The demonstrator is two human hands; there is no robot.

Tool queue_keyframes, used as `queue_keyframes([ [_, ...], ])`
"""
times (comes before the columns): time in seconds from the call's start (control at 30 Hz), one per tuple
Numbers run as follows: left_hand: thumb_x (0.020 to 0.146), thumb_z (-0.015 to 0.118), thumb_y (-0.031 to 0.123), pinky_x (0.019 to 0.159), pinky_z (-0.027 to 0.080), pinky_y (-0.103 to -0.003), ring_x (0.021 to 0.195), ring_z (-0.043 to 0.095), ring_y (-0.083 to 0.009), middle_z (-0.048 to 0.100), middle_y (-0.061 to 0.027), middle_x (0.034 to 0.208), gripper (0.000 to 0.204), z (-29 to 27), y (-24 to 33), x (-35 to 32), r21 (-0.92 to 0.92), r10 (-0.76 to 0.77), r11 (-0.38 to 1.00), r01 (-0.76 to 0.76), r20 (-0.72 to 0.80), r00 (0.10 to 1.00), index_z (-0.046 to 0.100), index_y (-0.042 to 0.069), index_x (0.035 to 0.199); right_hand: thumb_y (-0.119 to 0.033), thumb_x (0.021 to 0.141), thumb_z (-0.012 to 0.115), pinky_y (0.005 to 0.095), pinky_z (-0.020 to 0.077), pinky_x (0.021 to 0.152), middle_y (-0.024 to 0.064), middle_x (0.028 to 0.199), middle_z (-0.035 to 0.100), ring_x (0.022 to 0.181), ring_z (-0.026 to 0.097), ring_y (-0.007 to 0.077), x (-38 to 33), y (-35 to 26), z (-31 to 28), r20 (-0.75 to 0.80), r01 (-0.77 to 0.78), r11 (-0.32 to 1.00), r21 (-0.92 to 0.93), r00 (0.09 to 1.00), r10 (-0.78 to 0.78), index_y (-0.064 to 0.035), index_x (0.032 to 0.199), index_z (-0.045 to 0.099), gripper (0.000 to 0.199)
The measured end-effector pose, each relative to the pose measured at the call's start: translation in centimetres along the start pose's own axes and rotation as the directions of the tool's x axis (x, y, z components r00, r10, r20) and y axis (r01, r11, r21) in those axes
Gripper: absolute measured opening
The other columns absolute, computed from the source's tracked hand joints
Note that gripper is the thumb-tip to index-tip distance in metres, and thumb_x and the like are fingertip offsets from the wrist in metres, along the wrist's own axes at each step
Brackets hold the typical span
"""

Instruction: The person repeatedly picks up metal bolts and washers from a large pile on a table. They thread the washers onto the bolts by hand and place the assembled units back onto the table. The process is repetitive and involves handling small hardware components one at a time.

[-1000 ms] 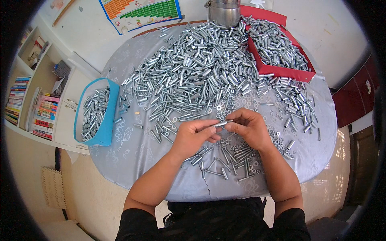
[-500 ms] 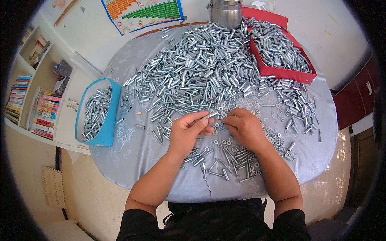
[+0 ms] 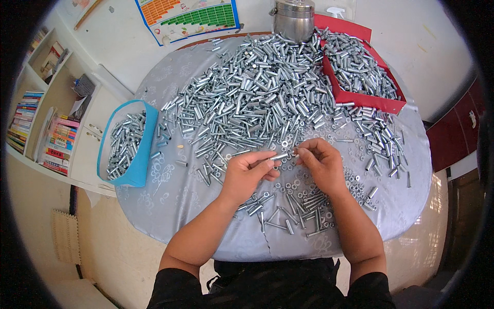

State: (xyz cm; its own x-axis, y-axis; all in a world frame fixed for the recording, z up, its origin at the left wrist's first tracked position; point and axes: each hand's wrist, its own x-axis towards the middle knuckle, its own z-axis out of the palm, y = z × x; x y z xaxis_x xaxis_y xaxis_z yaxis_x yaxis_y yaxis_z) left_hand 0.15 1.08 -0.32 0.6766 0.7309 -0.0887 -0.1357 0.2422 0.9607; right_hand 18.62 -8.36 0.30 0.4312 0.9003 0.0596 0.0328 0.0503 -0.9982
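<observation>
Between the thumb and fingers of my left hand (image 3: 248,172) lies a shiny metal sleeve anchor (image 3: 279,156), its end pointing right. My right hand (image 3: 325,166) is pinched just off that end, on something too small to make out. Loose washers and nuts (image 3: 355,154) are scattered around and beyond my right hand. A big heap of sleeve anchors (image 3: 247,98) spreads over the table past both hands. Closer to me, below the hands, lie several thin bolts (image 3: 296,203) and sleeves.
A blue box (image 3: 136,177) of metal pieces stands at the table's left. At the far right sits a red box (image 3: 378,102), heaped with anchors. Behind the heap is a steel pot (image 3: 294,23). The cloth-covered table (image 3: 180,221) has a rounded edge; a bookshelf (image 3: 77,149) stands left.
My right hand has lifted from the washers and turned its pinched fingertips toward the anchor's end. My left hand still holds the anchor, slightly lower and further right.
</observation>
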Motion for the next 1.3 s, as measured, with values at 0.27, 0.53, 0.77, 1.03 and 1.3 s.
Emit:
queue_keyframes([
  [0.27,0.092,0.059,0.004,0.069,0.059,-0.031,0.079,0.07,-0.0208,0.07,-0.0159,0.099,0.026,0.1,0.1,-0.1,0.042,-0.006,0.999,0.006,0.01,1.0,0.063,-0.005,0.115,-0.003,0.089,0.065,0.0242,0.0497,0.072,0.0053,0.09,0.068,0.081,0.062,0.01,-0.2,0.2,-0.2,0.099,-0.037,0.995,0.097,0.995,0.028,0.002,0.099,0.063,0.012],
  [0.53,0.092,0.059,0.004,0.069,0.06,-0.031,0.079,0.07,-0.0211,0.07,-0.0161,0.098,0.025,0.1,-0.1,-0.2,0.029,0.002,1.0,-0.004,0.041,0.999,0.063,-0.005,0.115,-0.005,0.085,0.071,0.0235,0.0491,0.074,0.0043,0.091,0.069,0.082,0.061,0.0093,-0.3,-0.1,-0.6,0.142,0.02,0.998,-0.067,0.99,-0.01,0.0013,0.103,0.068,0.019],
  [0.77,0.093,0.057,0.004,0.069,0.059,-0.03,0.08,0.07,-0.0206,0.069,-0.0164,0.099,0.025,-0.1,0.2,-0.1,0.007,0.002,1.0,-0.002,0.013,1.0,0.062,-0.006,0.116,-0.007,0.081,0.072,0.0268,0.0478,0.068,0.0054,0.083,0.067,0.075,0.06,0.0131,0.1,-1.0,-3.1,0.052,0.078,0.934,-0.348,0.997,-0.064,-0.0024,0.098,0.07,0.018],
  [1.03,0.091,0.06,0.005,0.068,0.059,-0.032,0.078,0.07,-0.0208,0.07,-0.0157,0.098,0.025,-0.2,0.0,-0.1,0.0,0.016,1.0,-0.016,0.002,1.0,0.064,-0.003,0.115,-0.017,0.077,0.07,0.0403,0.0495,0.075,0.0134,0.084,0.065,0.084,0.062,0.0325,0.2,-1.1,-4.6,0.429,0.413,0.666,-0.621,0.891,-0.152,-0.005,0.087,0.07,0.016],
  [1.3,0.091,0.06,0.005,0.069,0.059,-0.032,0.078,0.07,-0.0208,0.07,-0.0158,0.098,0.025,-0.2,0.0,-0.1,-0.009,0.016,1.0,-0.016,0.003,1.0,0.064,-0.003,0.115,-0.017,0.074,0.072,0.0395,0.0497,0.075,0.0111,0.086,0.064,0.083,0.062,0.0308,-0.4,-1.7,-3.7,0.398,0.387,0.615,-0.687,0.909,-0.127,-0.0051,0.088,0.07,0.019],
])
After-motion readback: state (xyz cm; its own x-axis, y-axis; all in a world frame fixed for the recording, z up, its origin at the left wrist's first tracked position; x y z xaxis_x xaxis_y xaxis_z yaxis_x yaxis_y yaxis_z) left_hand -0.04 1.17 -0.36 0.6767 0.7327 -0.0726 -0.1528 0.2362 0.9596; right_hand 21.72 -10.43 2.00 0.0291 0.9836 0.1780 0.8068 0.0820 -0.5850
